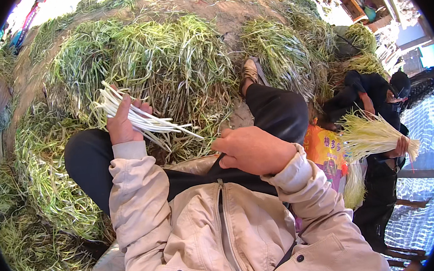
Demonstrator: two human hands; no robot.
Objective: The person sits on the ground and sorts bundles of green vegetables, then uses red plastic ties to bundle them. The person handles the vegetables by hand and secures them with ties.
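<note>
My left hand (125,122) grips a loose bundle of white, leafy-vegetable stalks (156,124), which look like blanched chives. Their ends fan out to the right, and one stalk reaches furthest towards my other hand. My right hand (255,151) hangs over my lap with its fingers curled. Its fingertips are just right of that longest stalk's tip; whether they pinch anything thin is hard to see. Beyond the bundle, a big heap of green and white stalks (171,58) lies on the ground in front of me.
More stalks are heaped at my left (58,180) and beyond my right foot (250,72). At right, a co-worker (376,102) holds a pale yellow bundle (375,135). Between us is a colourful printed bag (322,145). Bare soil (159,5) shows behind the heaps.
</note>
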